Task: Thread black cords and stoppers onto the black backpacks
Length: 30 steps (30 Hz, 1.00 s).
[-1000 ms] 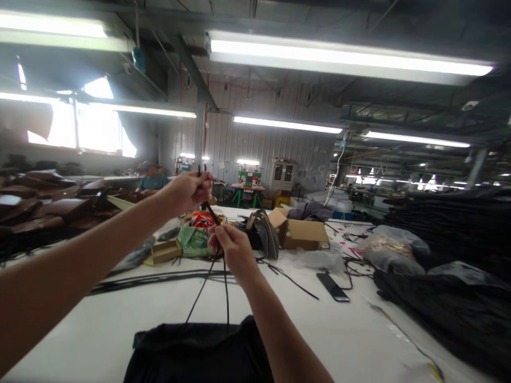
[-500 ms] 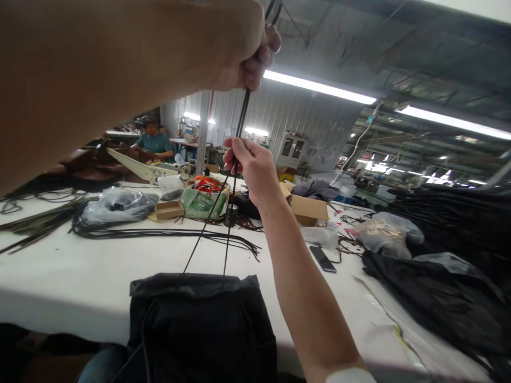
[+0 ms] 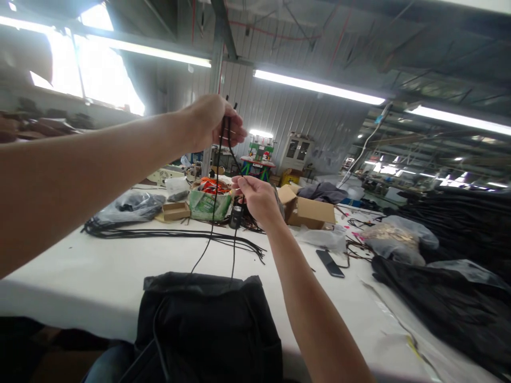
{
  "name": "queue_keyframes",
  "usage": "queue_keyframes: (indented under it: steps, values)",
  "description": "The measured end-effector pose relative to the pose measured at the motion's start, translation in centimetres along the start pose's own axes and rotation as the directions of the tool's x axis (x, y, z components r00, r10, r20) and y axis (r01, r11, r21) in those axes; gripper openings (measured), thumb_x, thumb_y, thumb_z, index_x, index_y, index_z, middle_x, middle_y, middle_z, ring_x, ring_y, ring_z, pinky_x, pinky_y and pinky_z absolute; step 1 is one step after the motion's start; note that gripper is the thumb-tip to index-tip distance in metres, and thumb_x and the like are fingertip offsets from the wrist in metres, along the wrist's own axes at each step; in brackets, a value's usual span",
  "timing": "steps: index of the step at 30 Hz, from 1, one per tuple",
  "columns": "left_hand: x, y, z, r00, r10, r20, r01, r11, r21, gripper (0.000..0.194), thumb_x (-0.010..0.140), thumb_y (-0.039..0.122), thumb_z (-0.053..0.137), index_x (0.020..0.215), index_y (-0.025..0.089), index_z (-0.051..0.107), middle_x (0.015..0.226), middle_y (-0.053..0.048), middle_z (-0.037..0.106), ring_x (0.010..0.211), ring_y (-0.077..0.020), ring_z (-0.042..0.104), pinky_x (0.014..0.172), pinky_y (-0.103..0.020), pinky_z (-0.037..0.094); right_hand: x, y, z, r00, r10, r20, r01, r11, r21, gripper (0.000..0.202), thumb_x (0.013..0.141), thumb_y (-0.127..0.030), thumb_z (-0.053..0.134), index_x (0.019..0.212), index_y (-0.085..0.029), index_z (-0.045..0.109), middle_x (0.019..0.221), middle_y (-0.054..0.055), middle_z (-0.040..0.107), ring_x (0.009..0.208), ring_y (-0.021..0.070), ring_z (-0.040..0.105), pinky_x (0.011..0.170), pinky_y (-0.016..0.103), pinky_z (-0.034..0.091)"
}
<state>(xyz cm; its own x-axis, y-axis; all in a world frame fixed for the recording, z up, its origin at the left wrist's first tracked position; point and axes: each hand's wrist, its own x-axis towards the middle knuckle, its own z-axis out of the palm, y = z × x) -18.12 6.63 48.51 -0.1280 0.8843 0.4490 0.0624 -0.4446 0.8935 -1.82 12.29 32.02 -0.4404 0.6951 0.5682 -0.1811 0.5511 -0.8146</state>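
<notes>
A black drawstring bag (image 3: 211,324) rests upright at the front edge of the table, against my lap. Two strands of thin black cord (image 3: 215,202) rise from its top, bowed and slack. My left hand (image 3: 217,122) is raised above the bag with the strands across its loosely curled fingers, and the short cord ends stick up over it. Lower and to the right, my right hand (image 3: 259,199) pinches the right strand between thumb and forefinger. Its other fingers are partly hidden.
On the white table (image 3: 120,271) lie a bundle of black cords (image 3: 167,232), a green bag (image 3: 209,205) with orange material, cardboard boxes (image 3: 315,213) and a phone (image 3: 329,263). Black fabric (image 3: 443,303) is piled at the right. Plastic bags (image 3: 131,206) lie further back.
My left hand has come down from the top of the view, its fingers looser. My right hand has lowered slightly. The cords have gone from taut to slack and spread apart.
</notes>
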Motion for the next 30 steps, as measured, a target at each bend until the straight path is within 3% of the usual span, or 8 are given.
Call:
queue_keyframes:
  steps: [5,10,15,17,19,21,23,30]
  values:
    - [-1.9,-1.3,1.1,0.988,-0.093,-0.125,0.100,0.994,0.052,0.030,0.113,0.019,0.038,0.097,0.007,0.061,0.098,-0.019,0.075,0.097,-0.0276,0.075,0.098,-0.047,0.056,-0.6,1.2,-1.2,0.994,0.094,-0.048,-0.097,0.993,-0.061,0.035,0.105,-0.046,0.067,0.107,-0.014,0.080,0.101,0.011,0.081,0.076,0.0156,0.073,0.058,0.022,0.053]
    - [-1.9,-3.6,-1.6,0.983,-0.151,-0.107,0.168,0.969,0.182,0.042,0.118,0.031,0.040,0.095,0.010,0.067,0.103,-0.020,0.076,0.098,-0.0293,0.076,0.098,-0.050,0.057,-1.7,3.4,-5.0,0.950,0.252,-0.186,-0.294,0.924,-0.246,0.035,0.111,-0.038,0.051,0.115,-0.014,0.077,0.111,0.014,0.081,0.080,0.0177,0.076,0.061,0.024,0.055]
    - [-3.9,-4.2,-4.6,0.994,-0.102,0.036,0.090,0.966,0.242,0.041,0.118,0.041,0.048,0.109,0.013,0.076,0.127,-0.017,0.079,0.128,-0.0296,0.072,0.115,-0.052,0.050,-4.7,6.1,-9.0,0.885,0.307,-0.350,-0.444,0.782,-0.438,0.021,0.085,-0.028,0.087,0.090,-0.010,0.076,0.115,0.029,0.078,0.124,0.0460,0.073,0.099,0.050,0.061]
    - [-5.1,-5.0,-4.2,0.989,-0.104,0.102,0.079,0.971,0.227,0.043,0.119,0.043,0.046,0.114,0.016,0.079,0.139,-0.014,0.076,0.140,-0.0282,0.066,0.120,-0.052,0.047,-5.4,6.2,-8.2,0.898,0.270,-0.349,-0.418,0.772,-0.479,0.032,0.081,-0.028,0.092,0.104,-0.010,0.079,0.134,0.030,0.074,0.142,0.0476,0.063,0.118,0.057,0.053]
    - [-6.0,-6.3,-3.1,0.981,-0.120,0.151,0.082,0.969,0.232,0.043,0.119,0.042,0.046,0.116,0.018,0.082,0.146,-0.012,0.074,0.147,-0.0275,0.060,0.125,-0.055,0.042,-5.4,5.3,-5.7,0.955,0.197,-0.222,-0.273,0.878,-0.393,0.050,0.091,-0.039,0.088,0.131,-0.013,0.075,0.148,0.023,0.071,0.145,0.0382,0.064,0.126,0.053,0.049]
    - [-6.7,-7.4,-1.8,0.975,-0.125,0.184,0.082,0.971,0.225,0.039,0.117,0.042,0.052,0.116,0.019,0.084,0.141,-0.011,0.076,0.145,-0.0268,0.061,0.129,-0.055,0.038,-4.5,3.6,-2.5,0.999,0.024,-0.049,-0.030,0.990,-0.141,0.065,0.099,-0.052,0.082,0.150,-0.017,0.065,0.152,0.018,0.070,0.144,0.0303,0.066,0.127,0.047,0.050]
    - [-7.2,-7.6,-0.7,0.972,-0.094,0.217,0.051,0.979,0.195,0.033,0.113,0.039,0.061,0.112,0.016,0.084,0.123,-0.011,0.081,0.131,-0.0246,0.068,0.128,-0.052,0.040,-2.9,1.7,0.4,0.984,-0.179,0.000,0.178,0.980,0.092,0.072,0.096,-0.056,0.087,0.152,-0.020,0.061,0.150,0.015,0.071,0.142,0.0278,0.067,0.125,0.044,0.053]
    - [-10.0,-1.8,0.4,0.995,0.057,0.079,-0.085,0.905,0.418,0.040,0.115,0.029,0.058,0.091,0.008,0.083,0.077,-0.008,0.070,0.081,-0.0187,0.072,0.100,-0.049,0.058,0.4,-3.0,3.9,0.954,-0.264,0.142,0.194,0.906,0.376,0.073,0.092,-0.058,0.091,0.147,-0.028,0.053,0.139,0.007,0.075,0.116,0.0241,0.079,0.105,0.045,0.067]
